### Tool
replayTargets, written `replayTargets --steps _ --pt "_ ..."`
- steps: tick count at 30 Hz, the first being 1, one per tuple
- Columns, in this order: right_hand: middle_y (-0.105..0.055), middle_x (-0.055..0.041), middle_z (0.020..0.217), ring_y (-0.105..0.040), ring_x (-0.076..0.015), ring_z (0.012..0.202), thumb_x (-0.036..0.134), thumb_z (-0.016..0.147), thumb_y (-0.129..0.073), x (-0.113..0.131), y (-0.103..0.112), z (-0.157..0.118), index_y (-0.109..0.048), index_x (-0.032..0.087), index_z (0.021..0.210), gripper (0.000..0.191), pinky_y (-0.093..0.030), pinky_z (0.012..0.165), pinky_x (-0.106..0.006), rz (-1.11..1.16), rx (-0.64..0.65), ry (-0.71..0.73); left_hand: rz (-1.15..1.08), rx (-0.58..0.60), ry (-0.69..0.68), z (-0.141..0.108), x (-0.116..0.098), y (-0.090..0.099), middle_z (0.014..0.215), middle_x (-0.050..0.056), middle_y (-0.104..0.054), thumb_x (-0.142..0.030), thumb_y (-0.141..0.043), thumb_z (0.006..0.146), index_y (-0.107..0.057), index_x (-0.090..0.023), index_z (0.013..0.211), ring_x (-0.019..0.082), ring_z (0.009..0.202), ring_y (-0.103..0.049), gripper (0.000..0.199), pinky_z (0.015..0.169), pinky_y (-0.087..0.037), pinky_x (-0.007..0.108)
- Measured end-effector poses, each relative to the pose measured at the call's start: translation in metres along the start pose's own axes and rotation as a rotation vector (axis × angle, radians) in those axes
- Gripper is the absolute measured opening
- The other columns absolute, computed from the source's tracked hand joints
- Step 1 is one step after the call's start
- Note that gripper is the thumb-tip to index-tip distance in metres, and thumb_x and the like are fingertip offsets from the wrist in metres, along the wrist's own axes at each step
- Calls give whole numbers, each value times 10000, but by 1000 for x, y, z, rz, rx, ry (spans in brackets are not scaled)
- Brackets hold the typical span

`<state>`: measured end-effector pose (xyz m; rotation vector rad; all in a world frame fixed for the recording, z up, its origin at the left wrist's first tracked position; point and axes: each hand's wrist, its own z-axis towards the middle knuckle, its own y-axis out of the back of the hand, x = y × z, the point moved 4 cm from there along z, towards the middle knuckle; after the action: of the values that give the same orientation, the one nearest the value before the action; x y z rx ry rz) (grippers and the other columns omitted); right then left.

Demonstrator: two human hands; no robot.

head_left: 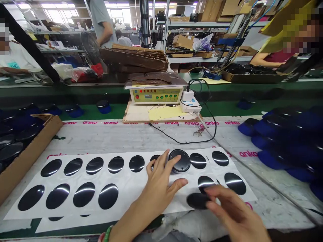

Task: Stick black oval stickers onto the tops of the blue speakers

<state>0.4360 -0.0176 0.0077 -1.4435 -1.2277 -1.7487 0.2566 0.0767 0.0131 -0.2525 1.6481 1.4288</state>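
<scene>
My left hand [160, 179] is spread, with fingertips resting on and beside a black round piece with a raised rim [183, 164]. That piece sits on a white backing sheet [131, 196]. My right hand [234, 211] pinches a thin black round sticker [197, 201] by its edge, just over the sheet's near side and somewhat blurred. Glossy black discs lie in two rows on the sheet, such as one disc [108, 196] at left and another disc [235, 183] at right. My left hand partly covers one disc in the back row.
Blue cup-shaped parts with black tops [272, 134] are piled at right. A cardboard box [47, 134] holds similar parts at left. Behind stand a control box [156, 95] and a power strip [190, 105]; a black cable [176, 141] loops across the table. Other people work beyond.
</scene>
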Motion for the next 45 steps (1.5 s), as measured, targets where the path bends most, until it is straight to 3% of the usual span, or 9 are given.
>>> replayTargets --steps 3,5,8,11,15,20,32,45 --pt "-684 -20 922 -654 -219 848 450 592 -788 -12 36 9 -655 254 763 292 -539 695 -238 93 -110 -51 -18 -86 12 1 -2 0 1474 102 -383 -326 -599 881 -467 -284 1258 278 1353 -364 401 1069 -287 533" --pt "-674 -20 876 -647 -214 816 435 550 -817 -14 43 15 -644 248 699 296 -537 661 -230 163 -103 -101 -82 -115 0 -5 -6 1 1433 83 -442 -284 -645 848 -506 -273 1194 263 1316 -418 373 1061 -343 472" --pt "-621 -18 775 -603 -175 756 454 593 -802 -3 26 18 -616 226 616 294 -506 628 -208 260 -15 -121 -221 -81 66 -24 -6 0 1371 25 -505 -273 -734 763 -443 -335 1263 232 1266 -478 582 1049 -403 405" --pt "-566 -21 830 -550 -155 775 470 679 -750 13 -4 17 -609 214 622 298 -478 636 -207 358 43 -82 -265 -62 192 -42 3 0 1326 6 -534 -253 -795 679 -344 -367 1346 224 1234 -506 813 1050 -418 407" --pt "-519 -35 947 -514 -171 860 431 759 -699 15 -37 12 -607 200 651 271 -456 705 -245 430 145 -117 -232 -52 189 -47 10 3 1332 21 -526 -278 -808 655 -462 -298 1269 226 1245 -494 704 1069 -411 399" --pt "-498 -10 919 -477 -154 888 384 808 -670 7 -57 5 -570 207 670 246 -412 774 -232 438 209 -144 -279 -10 216 -43 11 3 1353 17 -539 -307 -804 661 -459 -273 1304 225 1263 -489 731 1095 -390 395" --pt "-468 10 879 -459 -128 834 382 841 -642 11 -65 8 -512 207 653 288 -383 734 -209 360 244 -110 -323 23 226 -42 11 3 1344 -26 -543 -313 -788 679 -458 -302 1302 199 1254 -492 705 1090 -391 355" --pt "-518 -14 819 -535 -158 799 325 814 -642 26 -64 7 -535 206 644 234 -437 707 -270 130 101 71 -299 4 204 -44 11 4 1329 -18 -556 -344 -778 699 -459 -283 1302 189 1243 -502 684 1073 -410 329"
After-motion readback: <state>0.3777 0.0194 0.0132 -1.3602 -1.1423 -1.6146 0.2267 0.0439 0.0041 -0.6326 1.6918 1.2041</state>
